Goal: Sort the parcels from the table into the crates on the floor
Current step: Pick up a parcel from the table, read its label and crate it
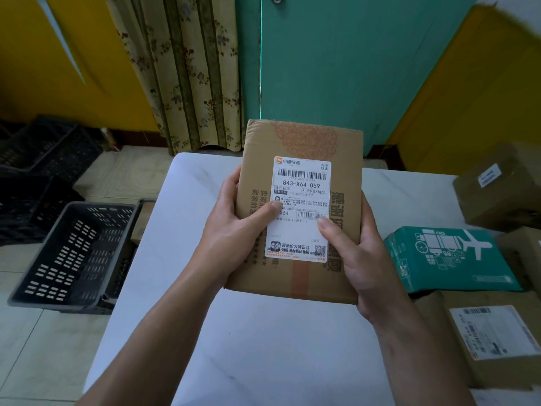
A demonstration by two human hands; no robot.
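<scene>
Parcel: you held a flat brown cardboard parcel (304, 136) up above the white table (263, 347), toward its far edge. It touched nothing but your hands, and its labelled face was turned to you.
Left hand: your left hand (234, 232) gripped the parcel's left edge, with the thumb laid across the label and the fingers hidden behind.
Right hand: your right hand (363, 259) gripped the right edge the same way, with the thumb tip on the label's lower right.
Label: the white shipping label (301, 183) showed a barcode and the code 843-X64 059. Your left thumb covered part of a lower line.
Crates: a grey slotted crate (73, 253) stood on the floor just left of the table. The black crates (44, 159) sat farther left and farther away.
Waiting parcels: a green parcel (448, 256) and several brown parcels (497, 186) lay on the table's right side.
Step in hand, as a judgement: you were reading the label to choose a crate.
Doing it well: you would do best to slide the left thumb off the print and read the whole code. Then carry the parcel left in both hands and lower it flat into the crate rather than dropping it.
</scene>
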